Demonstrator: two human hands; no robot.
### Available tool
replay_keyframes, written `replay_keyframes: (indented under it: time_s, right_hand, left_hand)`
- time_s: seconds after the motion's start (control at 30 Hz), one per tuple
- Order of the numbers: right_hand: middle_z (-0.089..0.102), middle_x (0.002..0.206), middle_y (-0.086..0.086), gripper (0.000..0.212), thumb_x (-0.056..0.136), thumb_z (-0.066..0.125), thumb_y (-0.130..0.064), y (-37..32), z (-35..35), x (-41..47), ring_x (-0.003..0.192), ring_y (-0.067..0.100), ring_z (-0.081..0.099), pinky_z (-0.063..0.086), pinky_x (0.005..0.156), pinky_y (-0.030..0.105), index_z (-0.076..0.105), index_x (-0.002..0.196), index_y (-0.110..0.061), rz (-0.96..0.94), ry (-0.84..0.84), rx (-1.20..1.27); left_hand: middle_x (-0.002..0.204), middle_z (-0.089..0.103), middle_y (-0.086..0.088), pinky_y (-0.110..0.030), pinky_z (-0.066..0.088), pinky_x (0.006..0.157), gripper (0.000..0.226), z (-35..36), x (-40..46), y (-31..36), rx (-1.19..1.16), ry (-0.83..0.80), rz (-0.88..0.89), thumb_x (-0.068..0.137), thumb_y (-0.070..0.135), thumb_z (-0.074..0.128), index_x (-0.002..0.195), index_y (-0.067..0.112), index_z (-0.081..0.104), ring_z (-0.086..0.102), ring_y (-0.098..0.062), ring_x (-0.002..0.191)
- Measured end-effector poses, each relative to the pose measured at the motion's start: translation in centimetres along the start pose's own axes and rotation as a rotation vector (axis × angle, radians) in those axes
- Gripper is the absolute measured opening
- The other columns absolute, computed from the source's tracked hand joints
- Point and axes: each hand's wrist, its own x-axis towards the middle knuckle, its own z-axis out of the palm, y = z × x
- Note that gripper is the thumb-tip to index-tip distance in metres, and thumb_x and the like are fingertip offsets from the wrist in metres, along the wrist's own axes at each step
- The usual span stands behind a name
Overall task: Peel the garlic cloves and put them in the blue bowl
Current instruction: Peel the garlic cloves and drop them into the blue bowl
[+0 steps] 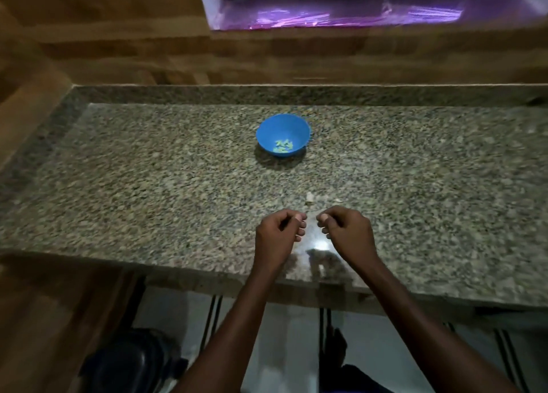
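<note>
blue bowl [283,134]: one is seen
hands: two, left [278,232] and right [345,229]
cloves in the bowl [283,146]: several, not countable
pale pieces on the counter [310,197]: two

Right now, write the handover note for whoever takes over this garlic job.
Left hand: fingers curled over the counter; whether it pinches anything is unclear.
Right hand: the same.
Blue bowl: further back on the counter, a few small pieces inside.
One pale clove or bit of skin lies just beyond the hands.
Left: peel what remains and drop it in the bowl.
</note>
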Motion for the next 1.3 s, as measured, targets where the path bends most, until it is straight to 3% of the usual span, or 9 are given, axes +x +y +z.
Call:
replay_keyframes:
  time_s: [0.17, 0.3, 0.43, 0.57, 0.7, 0.87, 1.03, 1.17, 1.3]
  right_hand:
    - [0.073, 0.075, -0.003, 0.012, 0.092, 0.063, -0.026, 3.6, -2.0, 4.9, 0.07, 0.016, 0.069, 0.057, 0.067, 0.034, 0.073, 0.085, -0.023, 0.05, 0.013, -0.136]
    - [0.074, 0.086, 0.001, 0.009, 0.088, 0.069, -0.024, 5.6, -1.5, 8.5, 0.078, 0.021, 0.069, 0.054, 0.067, 0.031, 0.071, 0.097, -0.022, 0.08, 0.029, -0.267]
    - [0.069, 0.096, 0.008, 0.015, 0.087, 0.072, -0.023, 6.4, -0.5, 11.2, 0.088, 0.03, 0.066, 0.052, 0.071, 0.035, 0.067, 0.099, -0.017, -0.015, -0.011, -0.435]
    - [0.062, 0.082, 0.005, 0.008, 0.088, 0.063, -0.017, 6.6, 0.1, 12.8, 0.076, 0.03, 0.063, 0.045, 0.06, 0.034, 0.059, 0.082, -0.017, -0.052, -0.042, -0.534]
    - [0.063, 0.073, 0.001, 0.014, 0.087, 0.058, -0.012, 4.5, 0.2, 14.9, 0.067, 0.023, 0.062, 0.047, 0.055, 0.031, 0.062, 0.074, -0.017, -0.05, 0.012, -0.405]
    - [0.065, 0.076, 0.002, 0.009, 0.091, 0.065, -0.015, -2.7, 2.1, 19.5, 0.067, 0.019, 0.058, 0.035, 0.056, 0.026, 0.066, 0.083, -0.014, -0.186, 0.076, -0.25]
    - [0.073, 0.089, 0.009, 0.008, 0.092, 0.065, -0.014, -8.1, 5.2, 24.8, 0.081, 0.026, 0.067, 0.044, 0.061, 0.03, 0.073, 0.092, -0.011, -0.284, 0.051, -0.309]
    - [0.074, 0.108, 0.012, 0.02, 0.092, 0.066, -0.015, -8.2, 5.9, 26.4, 0.101, 0.031, 0.068, 0.054, 0.079, 0.038, 0.075, 0.11, -0.011, -0.252, -0.003, -0.395]
    - [0.076, 0.092, 0.009, 0.015, 0.091, 0.067, -0.02, -5.8, 4.3, 24.4, 0.083, 0.026, 0.07, 0.055, 0.069, 0.033, 0.078, 0.098, -0.012, -0.27, 0.083, -0.279]
  left_hand:
    - [0.094, 0.075, 0.007, -0.025, 0.057, 0.076, 0.015, 5.4, 4.0, -2.2, 0.297, -0.048, 0.06, 0.094, 0.02, 0.066, 0.104, 0.018, 0.077, 0.068, -0.002, 0.084]
    - [0.117, 0.066, -0.004, -0.03, 0.049, 0.093, 0.028, 7.5, 5.8, -4.6, 0.603, -0.124, 0.132, 0.093, 0.018, 0.064, 0.12, 0.011, 0.069, 0.06, -0.017, 0.107]
    - [0.117, 0.058, -0.007, -0.039, 0.048, 0.089, 0.029, 7.7, 6.5, -6.3, 0.825, -0.185, 0.241, 0.091, 0.014, 0.06, 0.119, 0.006, 0.066, 0.05, -0.024, 0.11]
    - [0.11, 0.061, -0.002, -0.034, 0.047, 0.084, 0.024, 7.1, 6.8, -6.5, 0.796, -0.134, 0.265, 0.093, 0.011, 0.058, 0.114, 0.012, 0.069, 0.052, -0.019, 0.104]
    - [0.106, 0.063, 0.0, -0.031, 0.045, 0.079, 0.024, 5.1, 8.0, -7.0, 0.786, 0.012, 0.223, 0.093, 0.012, 0.058, 0.113, 0.017, 0.068, 0.055, -0.016, 0.099]
    - [0.1, 0.067, 0.003, -0.03, 0.047, 0.078, 0.02, 3.5, 9.7, -7.7, 0.643, 0.03, 0.149, 0.09, 0.008, 0.063, 0.104, 0.018, 0.073, 0.06, -0.016, 0.093]
    - [0.081, 0.074, 0.008, -0.021, 0.05, 0.067, 0.013, 2.7, 10.8, -7.2, 0.383, 0.031, -0.047, 0.086, 0.011, 0.068, 0.086, 0.02, 0.078, 0.066, -0.004, 0.075]
    - [0.078, 0.075, 0.006, -0.024, 0.055, 0.069, 0.01, 2.5, 11.4, -7.3, 0.361, 0.018, -0.082, 0.088, 0.018, 0.069, 0.087, 0.019, 0.079, 0.069, -0.006, 0.074]
    - [0.086, 0.075, 0.002, -0.028, 0.056, 0.073, 0.022, 3.2, 12.3, -7.2, 0.39, 0.023, -0.088, 0.094, 0.011, 0.057, 0.096, 0.018, 0.078, 0.069, -0.013, 0.077]
